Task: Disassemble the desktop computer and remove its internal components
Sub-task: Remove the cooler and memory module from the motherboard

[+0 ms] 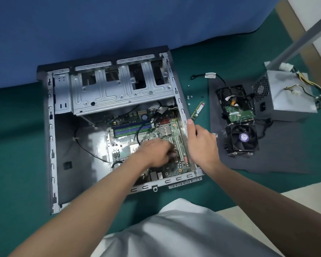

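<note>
Left hand (156, 153) lies knuckles-up on the motherboard (182, 164), fingers curled down beside the white expansion slots (177, 145); what they pinch, if anything, is hidden. Right hand (202, 143) grips the right wall of the computer case (51, 145), thumb laid along the rim, steadying it. The case lies open on its side on a green table cover (17, 127), with the board still flat on its floor at the right. The board is judged light, thin and easily flexed, with fragile parts. It is best held by its bare edges, not by the small heatsink (165, 130) or the memory slots (132, 128). A black cable (137, 132) crosses the board, and the drive cage (119, 89) overhangs its far edge; both would hinder lifting. On the grey mat (267, 160) to the right are the power supply (285, 97), hard drive (233, 104) and cooler fan (243, 138). A memory stick (197, 111) and loose screws (189, 98) lie just beside the case.
</note>
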{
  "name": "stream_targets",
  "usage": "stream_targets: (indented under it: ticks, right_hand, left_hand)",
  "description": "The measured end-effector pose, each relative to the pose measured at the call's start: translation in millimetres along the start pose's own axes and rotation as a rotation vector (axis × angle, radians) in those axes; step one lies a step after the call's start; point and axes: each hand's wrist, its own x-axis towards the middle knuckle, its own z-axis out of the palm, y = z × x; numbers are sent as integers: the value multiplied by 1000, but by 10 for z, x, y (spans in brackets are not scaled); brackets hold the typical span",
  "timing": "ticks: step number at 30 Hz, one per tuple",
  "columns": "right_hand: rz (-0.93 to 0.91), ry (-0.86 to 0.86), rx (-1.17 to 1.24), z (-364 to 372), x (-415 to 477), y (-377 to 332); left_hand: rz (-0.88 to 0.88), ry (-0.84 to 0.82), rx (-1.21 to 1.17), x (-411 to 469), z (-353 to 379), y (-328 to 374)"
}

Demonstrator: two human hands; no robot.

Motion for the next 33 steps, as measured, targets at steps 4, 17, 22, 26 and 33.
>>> stream_targets:
  ticks: [4, 17, 22, 26, 33]
  right_hand:
    - [-10, 5, 28, -16, -18, -10]
    - [-91, -7, 23, -13, -46, 6]
    - [-10, -140, -1, -94, 103, -114]
    - [16, -52, -86, -37, 384, -352]
    - [-36, 45, -112, 78, 491, -363]
  left_hand:
    - [-141, 35, 200, -264, -253, -426]
    - [-216, -19, 211, -278, -280, -514]
    - [-170, 138, -236, -8, -283, -274]
    - [-197, 308, -476, 227, -361, -146]
    - [-301, 406, -540, 565, -380, -182]
